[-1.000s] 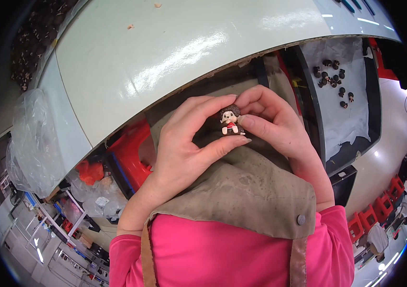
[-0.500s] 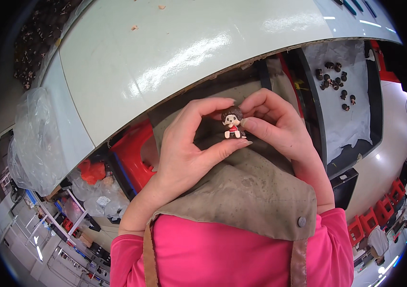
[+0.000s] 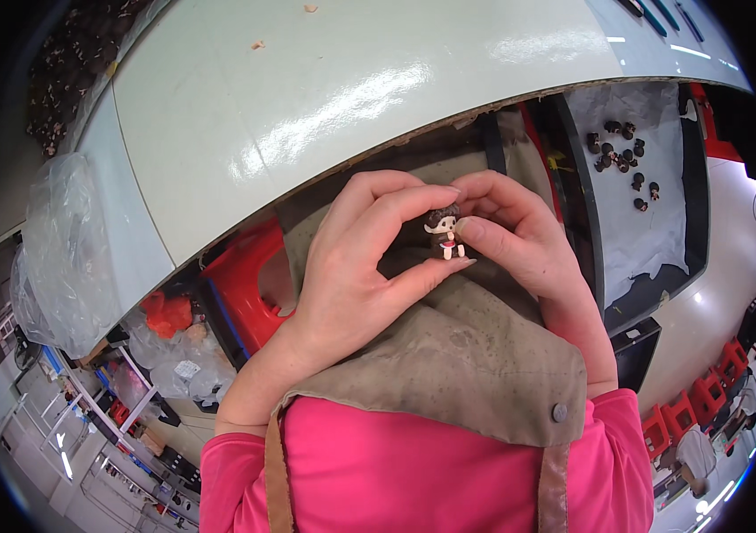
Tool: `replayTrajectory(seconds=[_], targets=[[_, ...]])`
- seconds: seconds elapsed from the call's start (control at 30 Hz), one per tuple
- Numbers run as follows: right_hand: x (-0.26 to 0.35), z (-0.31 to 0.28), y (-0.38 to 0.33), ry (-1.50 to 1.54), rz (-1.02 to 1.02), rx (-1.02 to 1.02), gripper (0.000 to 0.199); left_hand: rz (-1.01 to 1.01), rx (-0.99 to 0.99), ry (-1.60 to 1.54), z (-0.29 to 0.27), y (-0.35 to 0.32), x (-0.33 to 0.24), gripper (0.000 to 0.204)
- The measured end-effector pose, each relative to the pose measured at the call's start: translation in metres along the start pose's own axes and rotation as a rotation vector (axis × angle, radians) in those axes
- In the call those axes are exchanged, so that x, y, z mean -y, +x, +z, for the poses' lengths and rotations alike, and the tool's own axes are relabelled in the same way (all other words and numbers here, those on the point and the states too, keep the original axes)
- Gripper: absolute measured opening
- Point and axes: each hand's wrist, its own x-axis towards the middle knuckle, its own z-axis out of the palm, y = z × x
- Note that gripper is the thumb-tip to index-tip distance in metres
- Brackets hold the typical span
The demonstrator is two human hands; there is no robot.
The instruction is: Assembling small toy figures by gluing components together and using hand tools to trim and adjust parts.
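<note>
A small toy figurine [image 3: 442,233] with dark brown hair, a pale face and a bit of red at its middle is held upright above my apron [image 3: 467,351]. My left hand [image 3: 365,244] grips it from top to bottom, the forefinger on its head and the thumb under its feet. From the other side, my right hand [image 3: 511,231] closes on it, with the thumb against its front. The curled fingers of the right hand are partly hidden behind the figurine.
A pale worktable [image 3: 209,115] curves ahead, with small crumbs on it. To the right, a paper-lined dark tray [image 3: 653,240] holds several similar dark figurines [image 3: 618,147]. A clear plastic bag [image 3: 67,258] hangs at left. A red stool [image 3: 249,275] stands under the table.
The figurine has turned and shifted slightly right between my hands. My left fingers have moved right, with the forefinger now over its head.
</note>
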Motion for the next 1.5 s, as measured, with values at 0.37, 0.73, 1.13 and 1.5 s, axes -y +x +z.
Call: replayTrajectory(seconds=[0.37,0.73,1.13,1.5], targets=[[0.006,-0.011,0.001,0.178,0.040,0.049,0.028,0.074,0.060,0.093,0.008,0.012,-0.006,0.052],[-0.030,-0.247,-0.016,-0.028,-0.141,-0.802,0.039,-0.064,0.127,-0.136,-0.047,-0.008,-0.012,0.031],[-0.074,-0.283,-0.029,-0.261,-0.190,-1.239,0.025,0.238,-0.362,0.534,-0.187,0.120,0.020,0.026],[-0.067,-0.175,-0.040,-0.160,-0.127,-1.052,0.022,-0.128,-0.225,0.911,-0.256,0.287,0.075,0.036]])
